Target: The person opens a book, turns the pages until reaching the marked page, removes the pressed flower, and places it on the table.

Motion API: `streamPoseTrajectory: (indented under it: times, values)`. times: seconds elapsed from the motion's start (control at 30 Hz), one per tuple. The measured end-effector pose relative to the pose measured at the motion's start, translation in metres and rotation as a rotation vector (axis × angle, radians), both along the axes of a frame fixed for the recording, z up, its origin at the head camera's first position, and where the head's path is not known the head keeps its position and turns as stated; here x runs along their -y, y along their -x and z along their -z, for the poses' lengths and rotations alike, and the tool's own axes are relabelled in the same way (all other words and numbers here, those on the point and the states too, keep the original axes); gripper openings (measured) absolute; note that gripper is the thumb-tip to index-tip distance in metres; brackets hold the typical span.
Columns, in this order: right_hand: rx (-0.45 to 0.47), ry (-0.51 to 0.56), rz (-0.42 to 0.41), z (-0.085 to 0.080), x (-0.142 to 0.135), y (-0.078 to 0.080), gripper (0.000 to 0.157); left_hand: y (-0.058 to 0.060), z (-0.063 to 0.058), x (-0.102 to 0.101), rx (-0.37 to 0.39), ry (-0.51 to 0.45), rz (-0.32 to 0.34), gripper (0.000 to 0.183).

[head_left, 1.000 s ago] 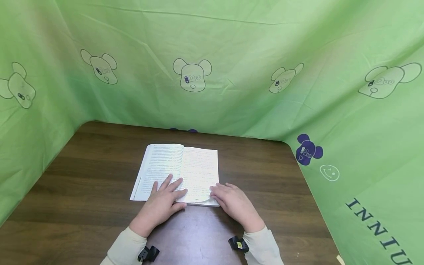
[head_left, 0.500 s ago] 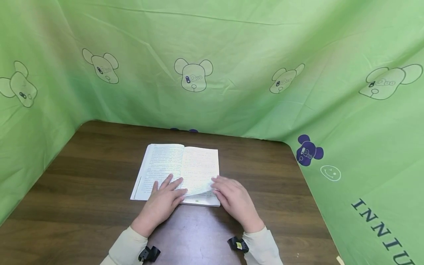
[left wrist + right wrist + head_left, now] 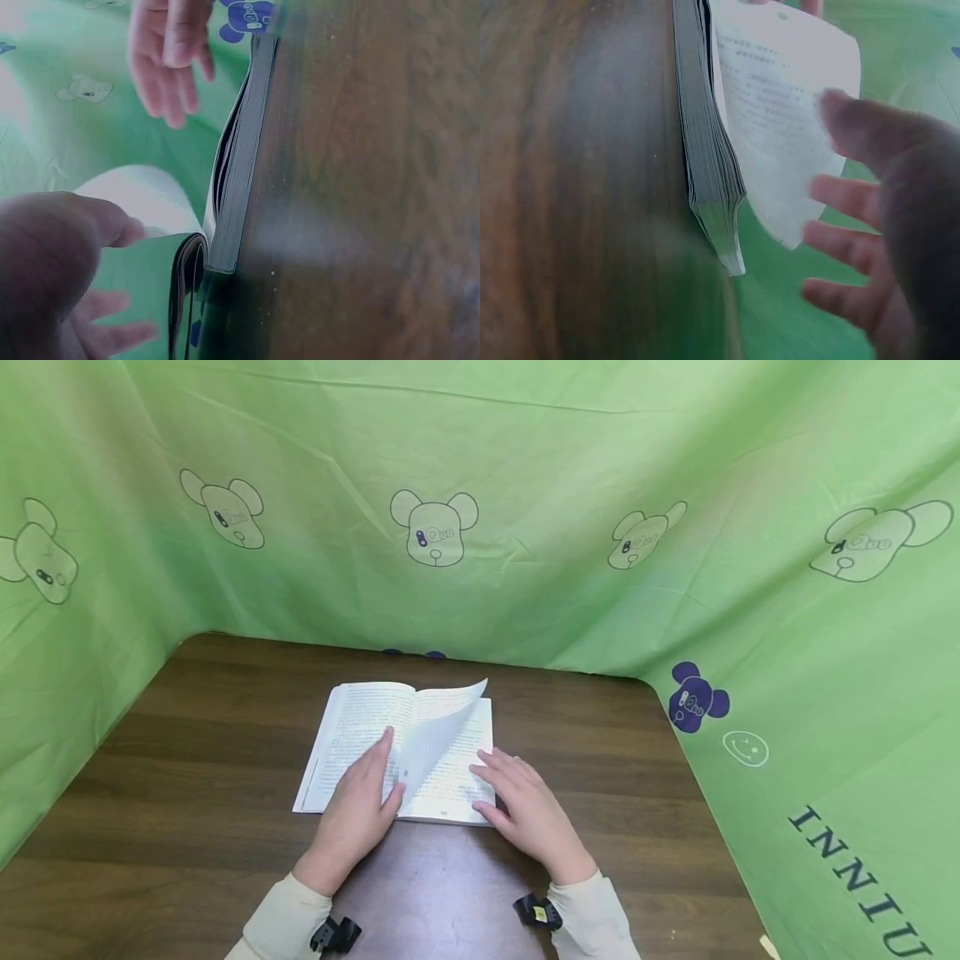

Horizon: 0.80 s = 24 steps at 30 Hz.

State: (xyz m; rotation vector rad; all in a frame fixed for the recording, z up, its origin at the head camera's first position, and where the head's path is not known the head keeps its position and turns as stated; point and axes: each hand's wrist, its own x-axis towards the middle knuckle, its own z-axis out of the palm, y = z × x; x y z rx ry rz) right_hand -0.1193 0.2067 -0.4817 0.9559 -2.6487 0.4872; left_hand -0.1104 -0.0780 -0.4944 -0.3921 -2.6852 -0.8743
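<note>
Head view shows an open book [image 3: 356,718] lying on the brown wooden surface [image 3: 600,743], with one raised leaf [image 3: 435,739] curving up from the spine, its far corner lifted above the right-hand page. The left hand [image 3: 354,814] rests over the left page, fingers extended and together, thumb beside the leaf's near end; whether the thumb touches the leaf cannot be told. The right hand [image 3: 531,810] is released, fingers spread at the right page's outer edge, grasping nothing. Black devices [image 3: 335,935] sit at both wrists by pale sleeves [image 3: 592,914]. Green cloth [image 3: 525,452] printed with bear heads surrounds the surface.
</note>
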Motion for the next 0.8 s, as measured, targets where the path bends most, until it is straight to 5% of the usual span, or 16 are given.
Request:
streamPoseTrajectory:
  times: [0.17,0.43,0.57,0.8]
  values:
    - [0.188,-0.081,-0.021,0.0037,0.0008,-0.0028,0.058,0.0014,0.0000,0.0024,-0.111,-0.024,-0.068,0.099]
    - [0.258,-0.093,-0.019,0.0039,0.0007,-0.0042,0.058,0.0020,0.0009,0.0050,-0.205,0.107,-0.064,0.093]
    - [0.266,-0.101,-0.015,0.0030,0.0006,-0.0050,0.057,0.0012,0.0002,0.0053,-0.196,0.144,-0.047,0.091]
    - [0.289,-0.117,-0.002,0.0013,0.0005,-0.0060,0.056,-0.0003,0.0006,0.0056,-0.073,0.208,-0.002,0.078]
